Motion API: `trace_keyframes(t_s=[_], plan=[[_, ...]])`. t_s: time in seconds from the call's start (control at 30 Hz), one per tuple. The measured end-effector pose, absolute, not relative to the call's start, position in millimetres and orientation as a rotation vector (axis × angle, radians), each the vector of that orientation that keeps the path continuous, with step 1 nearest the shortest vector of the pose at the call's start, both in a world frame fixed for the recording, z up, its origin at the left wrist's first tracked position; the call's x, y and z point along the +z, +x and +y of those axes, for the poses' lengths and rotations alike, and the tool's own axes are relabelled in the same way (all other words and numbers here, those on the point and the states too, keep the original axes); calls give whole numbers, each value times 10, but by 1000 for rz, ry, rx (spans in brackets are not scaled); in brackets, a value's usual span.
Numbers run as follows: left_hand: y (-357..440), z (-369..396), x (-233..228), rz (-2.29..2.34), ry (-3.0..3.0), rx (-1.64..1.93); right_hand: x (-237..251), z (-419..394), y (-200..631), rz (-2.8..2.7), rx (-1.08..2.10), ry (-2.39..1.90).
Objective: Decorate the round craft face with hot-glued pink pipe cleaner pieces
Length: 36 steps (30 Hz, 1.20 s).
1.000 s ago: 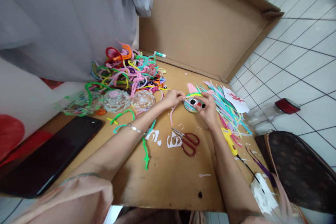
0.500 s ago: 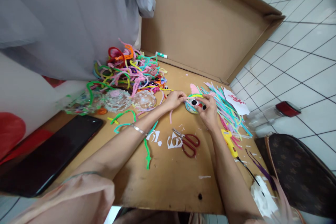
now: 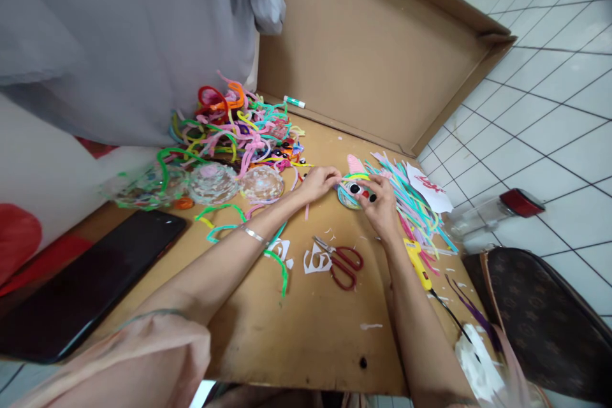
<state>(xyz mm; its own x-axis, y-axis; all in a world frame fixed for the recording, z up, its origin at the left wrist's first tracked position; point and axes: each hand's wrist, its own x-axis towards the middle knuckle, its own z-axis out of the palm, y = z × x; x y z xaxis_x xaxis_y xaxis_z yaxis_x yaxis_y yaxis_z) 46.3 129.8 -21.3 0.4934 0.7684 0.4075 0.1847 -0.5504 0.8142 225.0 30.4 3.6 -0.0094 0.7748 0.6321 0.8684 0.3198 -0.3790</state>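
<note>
A small round face made of pipe cleaners lies on the table between my hands. It has black-and-white eyes, a red nose and a pink ear. My left hand is closed in a pinch at its left edge, on the end of a pale pipe cleaner that runs across the top of the face. My right hand curls round the face's right side, thumb and fingers gripping it by the eye and nose. Fingertips partly hide the face. Beneath my left forearm lies a loose green pipe cleaner.
Red-handled scissors lie nearest, beside white paper scraps. On the right are a pipe cleaner bundle, a yellow glue gun and a brown bag. A tangled pipe cleaner heap and a black phone occupy the left.
The loose green pipe cleaner under my left forearm has shifted, its lower end swinging right. Both hands keep almost the same place and hold at the face.
</note>
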Motion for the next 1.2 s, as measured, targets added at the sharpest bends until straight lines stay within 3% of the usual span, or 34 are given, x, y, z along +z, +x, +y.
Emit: trace_keyframes(t_s=[0.53, 1.2], plan=[[445, 1267, -260, 680, 1840, 995, 37, 292, 2266, -1772, -105, -1464], [420, 1294, -370, 636, 2265, 1248, 27, 294, 2253, -1804, -155, -1450]])
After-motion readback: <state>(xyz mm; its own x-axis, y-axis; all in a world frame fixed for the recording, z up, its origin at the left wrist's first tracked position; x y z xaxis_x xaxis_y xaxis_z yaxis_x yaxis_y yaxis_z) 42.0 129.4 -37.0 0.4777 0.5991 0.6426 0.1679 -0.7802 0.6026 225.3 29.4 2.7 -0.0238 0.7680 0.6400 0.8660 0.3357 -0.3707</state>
